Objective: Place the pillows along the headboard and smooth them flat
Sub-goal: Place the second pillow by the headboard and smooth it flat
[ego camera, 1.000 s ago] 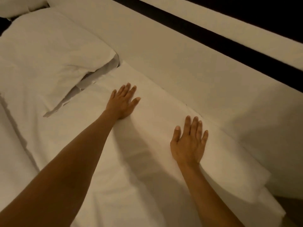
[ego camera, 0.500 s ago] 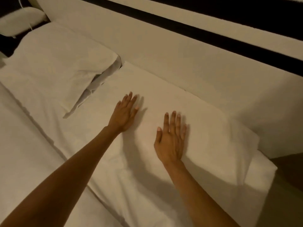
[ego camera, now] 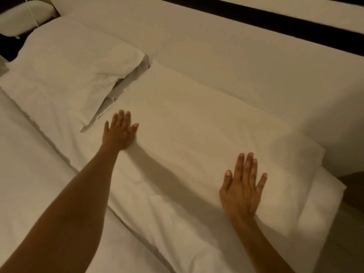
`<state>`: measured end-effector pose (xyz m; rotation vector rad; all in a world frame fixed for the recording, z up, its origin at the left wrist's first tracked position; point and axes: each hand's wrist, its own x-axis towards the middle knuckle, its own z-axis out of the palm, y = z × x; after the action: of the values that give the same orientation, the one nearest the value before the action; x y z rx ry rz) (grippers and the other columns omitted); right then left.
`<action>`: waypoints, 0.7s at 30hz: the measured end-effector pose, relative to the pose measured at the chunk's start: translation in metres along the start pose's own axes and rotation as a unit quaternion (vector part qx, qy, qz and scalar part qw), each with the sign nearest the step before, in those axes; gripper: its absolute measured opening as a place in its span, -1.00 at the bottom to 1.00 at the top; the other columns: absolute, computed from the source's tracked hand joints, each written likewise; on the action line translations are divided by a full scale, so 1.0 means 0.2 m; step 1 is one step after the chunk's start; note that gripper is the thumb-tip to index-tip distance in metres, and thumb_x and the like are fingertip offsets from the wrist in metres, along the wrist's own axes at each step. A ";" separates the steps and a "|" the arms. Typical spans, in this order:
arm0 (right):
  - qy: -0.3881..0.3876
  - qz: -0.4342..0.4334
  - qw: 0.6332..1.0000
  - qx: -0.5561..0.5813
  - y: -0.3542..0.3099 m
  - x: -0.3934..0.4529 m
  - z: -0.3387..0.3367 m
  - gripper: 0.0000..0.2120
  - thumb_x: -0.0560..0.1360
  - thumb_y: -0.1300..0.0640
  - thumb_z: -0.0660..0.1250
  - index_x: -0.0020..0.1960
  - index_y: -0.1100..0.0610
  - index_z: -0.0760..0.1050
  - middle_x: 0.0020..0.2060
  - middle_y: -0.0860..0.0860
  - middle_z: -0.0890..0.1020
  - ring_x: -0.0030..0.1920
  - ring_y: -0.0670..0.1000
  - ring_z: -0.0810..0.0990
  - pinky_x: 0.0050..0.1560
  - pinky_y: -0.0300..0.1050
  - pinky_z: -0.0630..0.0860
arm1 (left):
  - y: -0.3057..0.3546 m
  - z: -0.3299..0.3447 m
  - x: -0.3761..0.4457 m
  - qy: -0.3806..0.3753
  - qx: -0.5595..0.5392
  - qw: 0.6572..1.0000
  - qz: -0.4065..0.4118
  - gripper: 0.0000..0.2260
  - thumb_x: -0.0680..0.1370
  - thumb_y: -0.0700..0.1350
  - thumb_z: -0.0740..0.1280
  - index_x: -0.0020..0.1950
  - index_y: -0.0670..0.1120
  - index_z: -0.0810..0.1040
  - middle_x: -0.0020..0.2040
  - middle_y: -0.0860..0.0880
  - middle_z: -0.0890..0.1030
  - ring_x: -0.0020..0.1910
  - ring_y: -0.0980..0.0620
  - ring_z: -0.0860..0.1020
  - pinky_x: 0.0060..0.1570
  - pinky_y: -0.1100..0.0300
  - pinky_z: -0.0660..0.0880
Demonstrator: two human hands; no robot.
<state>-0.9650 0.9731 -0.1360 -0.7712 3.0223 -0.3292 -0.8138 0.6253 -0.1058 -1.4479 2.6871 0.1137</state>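
Two white pillows lie side by side against the pale padded headboard. The right pillow stretches diagonally from the centre to the bed's right corner and looks flat. My left hand rests palm down on its left end, fingers spread. My right hand lies flat on its right end, fingers apart, holding nothing. The left pillow sits at the upper left, puffier, its open case end crumpled and overlapping the right pillow's corner.
White bed linen covers the mattress at the left and front. A dark band runs across the wall above the headboard. A pale rounded cushion with a thin cord sits at the top left. Dark floor shows past the bed's right corner.
My hands have slid apart along the right pillow: the right one moved toward its right end, the left one toward its left end. The view has shifted slightly.
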 end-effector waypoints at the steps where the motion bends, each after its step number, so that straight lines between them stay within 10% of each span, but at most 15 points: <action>1: 0.003 0.021 1.000 0.002 0.01 -0.02 -0.03 -0.40 0.59 -0.04 -0.13 0.56 0.19 0.08 0.56 0.12 0.08 0.56 0.10 0.08 0.52 0.20 -0.06 | -0.04 -0.04 -0.02 0.011 0.015 1.000 -0.002 -0.41 0.65 0.14 -0.02 0.59 -0.13 0.02 0.59 -0.16 0.05 0.57 -0.16 0.06 0.49 -0.17 0.04; 10: -0.040 -0.215 0.974 0.051 -0.42 -0.31 -0.02 -0.42 0.57 -0.07 0.01 0.53 0.12 0.19 0.54 0.12 0.17 0.54 0.15 0.13 0.46 0.21 0.04 | 0.24 0.13 -0.43 -0.018 -0.127 0.988 0.086 -0.32 0.58 0.30 -0.16 0.59 -0.05 -0.10 0.61 -0.06 -0.08 0.58 -0.04 -0.07 0.49 -0.01 -0.09; 21: -0.008 -0.124 0.990 0.068 0.11 -0.42 0.05 -0.46 0.57 0.01 0.19 0.51 0.17 0.26 0.50 0.08 0.29 0.51 0.04 0.25 0.49 0.13 0.19 | 0.12 0.13 -0.38 -0.049 -0.051 0.997 0.017 -0.27 0.59 0.26 -0.01 0.58 -0.17 -0.08 0.60 -0.16 -0.05 0.58 -0.15 -0.02 0.50 -0.16 0.06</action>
<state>-0.9010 1.0305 -0.1543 -1.1324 2.8533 -0.5241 -0.7917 0.7048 -0.1232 -1.3835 2.6638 0.3204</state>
